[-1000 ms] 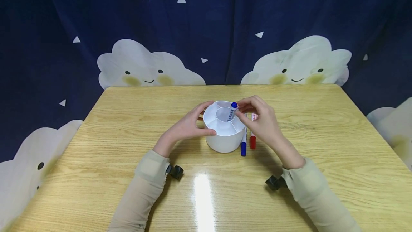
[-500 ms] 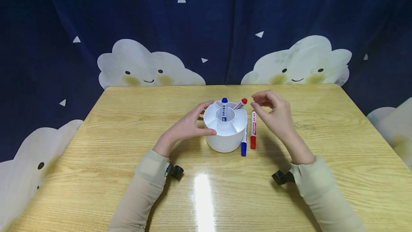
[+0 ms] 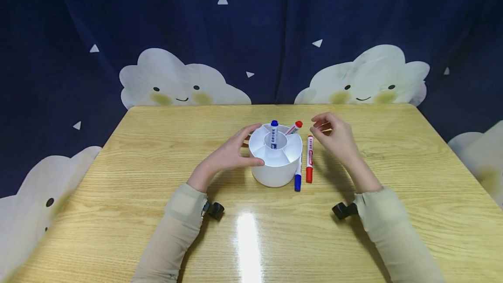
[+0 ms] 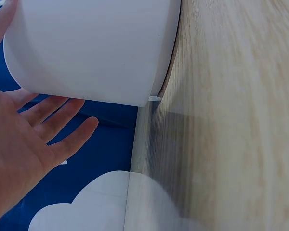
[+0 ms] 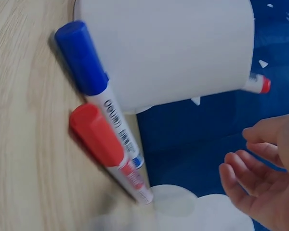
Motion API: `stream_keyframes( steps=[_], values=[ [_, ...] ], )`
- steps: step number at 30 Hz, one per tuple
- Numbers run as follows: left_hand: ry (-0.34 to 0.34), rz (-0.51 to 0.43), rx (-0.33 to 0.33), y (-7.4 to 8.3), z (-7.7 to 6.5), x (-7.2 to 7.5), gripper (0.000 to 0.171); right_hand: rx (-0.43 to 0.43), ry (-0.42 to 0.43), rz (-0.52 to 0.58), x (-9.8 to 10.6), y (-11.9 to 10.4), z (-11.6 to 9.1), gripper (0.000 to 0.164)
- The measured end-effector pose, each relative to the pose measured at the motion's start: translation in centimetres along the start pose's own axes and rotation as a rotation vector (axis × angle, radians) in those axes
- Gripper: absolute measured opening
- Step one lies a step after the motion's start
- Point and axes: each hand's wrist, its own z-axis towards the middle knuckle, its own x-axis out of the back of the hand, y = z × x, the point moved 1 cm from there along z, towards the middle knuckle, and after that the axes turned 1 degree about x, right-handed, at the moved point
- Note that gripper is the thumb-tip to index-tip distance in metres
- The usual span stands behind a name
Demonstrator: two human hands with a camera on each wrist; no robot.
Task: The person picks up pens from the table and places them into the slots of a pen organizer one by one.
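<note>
A round white pen holder [image 3: 275,174] with divided compartments stands on the table. My left hand [image 3: 228,151] holds it from the left, thumb at the front rim and fingers round the back; in the left wrist view the fingers [image 4: 62,118] reach along its side. A blue-capped marker [image 3: 274,134] stands upright in the centre compartment. Another marker with a red end [image 3: 294,126] leans in the back right compartment. My right hand [image 3: 335,136] hovers right of the holder, fingers loosely bent and holding nothing.
Beside the holder's right side lie a blue-capped marker [image 3: 298,180] and, just right of it, a red-capped marker [image 3: 309,160]. The wooden table [image 3: 137,230] ends at a dark blue cloud-patterned curtain [image 3: 271,34] behind.
My right hand has let go of the blue marker, now upright in the centre compartment, and has moved right, away from the holder. My left hand has stayed in place.
</note>
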Motion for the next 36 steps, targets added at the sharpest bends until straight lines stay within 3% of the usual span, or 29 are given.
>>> stream_keyframes(
  steps=[16,24,36],
  values=[
    [0.001,-0.004,0.003,-0.1,0.0,-0.1,0.093,-0.234,-0.345,-0.158,-1.9,3.3,1.3,0.040],
    [0.000,-0.003,0.003,-0.1,0.0,-0.1,0.093,-0.270,-0.377,-0.259,-2.8,4.0,1.8,0.045],
    [0.002,0.003,0.005,0.0,-0.1,-0.1,0.092,-0.354,-0.434,-0.303,-3.4,4.1,1.6,0.051]
  ],
)
